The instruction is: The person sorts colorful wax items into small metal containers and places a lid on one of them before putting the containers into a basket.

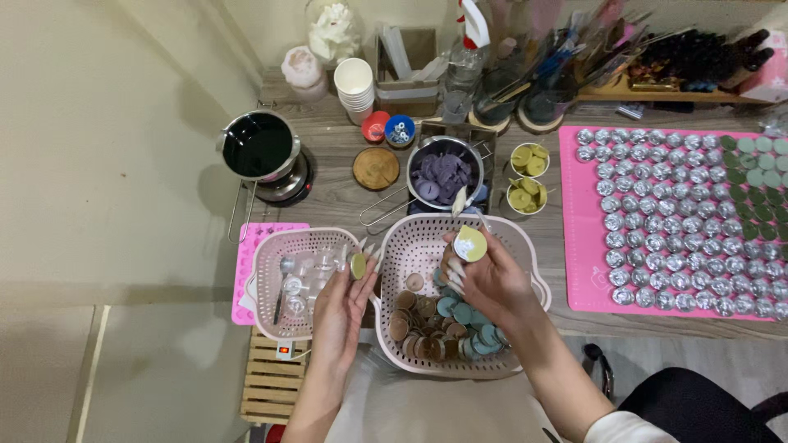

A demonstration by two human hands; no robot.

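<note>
The right hand (484,279) holds a yellow-green wax disc (470,244) up over the back rim of the larger pink basket (394,246); its thumb and forefinger pinch the disc by the edge, and the other fingers curl loosely under it. The left hand (343,308) holds a small olive disc (359,265) between thumb and fingertips, just at the gap between the two baskets; the rest of its fingers lie close together, pointing up.

The larger basket holds a heap of discs (435,324), brown at the left, blue-grey at the right, with a pale one near the top; the smaller pink basket (267,275) beside it holds clear empty cups (308,279), and it sits partly on a pink mould (263,234) and a slatted wooden crate (267,381).

Behind the baskets stands a metal pot of purple wax pieces (442,174); just right of it, two small cups of yellow discs (527,176); left of it, a round wooden coaster (376,168), a red lid (375,125) and a blue lid (400,130). A black-lined pot (258,146) sits on a small hotplate at the far left. A stack of white paper cups (355,82) stands at the back, near jars of tools (542,82) and a spray bottle (468,45).

At the right a pink mat (579,271) carries rows of silver foil cups (657,221), with green discs (759,180) at its far corner.
</note>
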